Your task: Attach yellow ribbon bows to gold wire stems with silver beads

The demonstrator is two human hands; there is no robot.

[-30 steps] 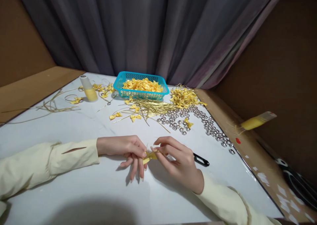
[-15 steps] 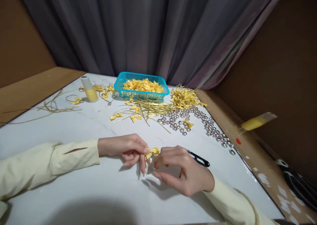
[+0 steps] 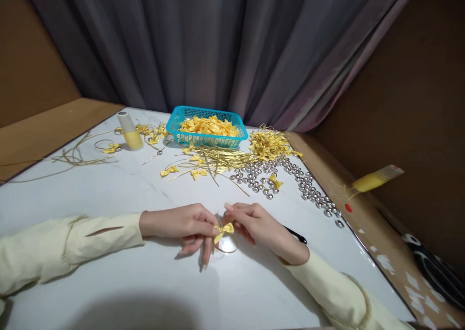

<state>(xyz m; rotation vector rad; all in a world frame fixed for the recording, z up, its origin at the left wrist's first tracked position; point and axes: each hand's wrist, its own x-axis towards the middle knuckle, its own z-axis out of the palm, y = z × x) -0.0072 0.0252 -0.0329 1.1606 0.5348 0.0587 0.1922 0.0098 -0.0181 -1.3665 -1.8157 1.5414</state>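
Note:
A small yellow ribbon bow (image 3: 226,229) with a looped gold cord (image 3: 234,250) hanging on its near side is held just above the white table (image 3: 145,291). My left hand (image 3: 192,227) pinches the bow's left side between thumb and fingers, its other fingers pointing down. Over the bow's far right side, my right hand (image 3: 256,223) has its thumb and fingertips drawn together. Whatever is between those fingertips is too small to make out. A black tool handle (image 3: 297,235) lies partly hidden behind my right wrist.
A blue basket (image 3: 207,141) of yellow bows stands at the back. Nearby lie gold cords (image 3: 228,158), a pile of corded bows (image 3: 271,143) and silver beads (image 3: 312,189). A yellow-and-white bottle (image 3: 131,131) stands left; black-handled scissors (image 3: 436,272) lie right.
My right hand has moved from the near right of the bow up to its far side and turned over. The gold cord now shows as a loop below the bow. My left hand keeps its pinch.

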